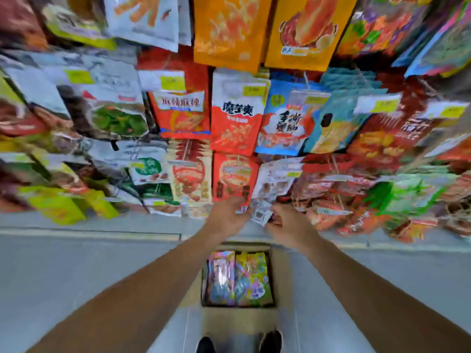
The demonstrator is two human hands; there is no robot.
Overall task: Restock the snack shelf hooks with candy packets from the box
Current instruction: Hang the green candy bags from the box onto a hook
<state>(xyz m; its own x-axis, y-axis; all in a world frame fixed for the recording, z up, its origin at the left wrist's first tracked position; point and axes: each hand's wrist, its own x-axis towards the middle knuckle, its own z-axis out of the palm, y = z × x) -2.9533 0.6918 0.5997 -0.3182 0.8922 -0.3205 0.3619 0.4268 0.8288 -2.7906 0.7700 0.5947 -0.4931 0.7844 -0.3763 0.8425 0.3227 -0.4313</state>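
Both my arms reach forward to the lowest row of the snack shelf. My left hand (227, 217) touches the bottom edge of a red packet (233, 177) hanging there. My right hand (285, 221) pinches a small white packet (261, 214) between the two hands, just under a larger white packet (276, 178) on a hook. Blur hides the exact finger positions. On the floor below stands an open cardboard box (239, 314) with colourful candy packets (239, 278) inside.
Rows of hanging snack packets fill the shelf from left to right, with yellow price tags (173, 82) on the hook ends. A grey shelf base (89, 225) runs under them. My two dark shoes (271, 341) stand just behind the box on the grey floor.
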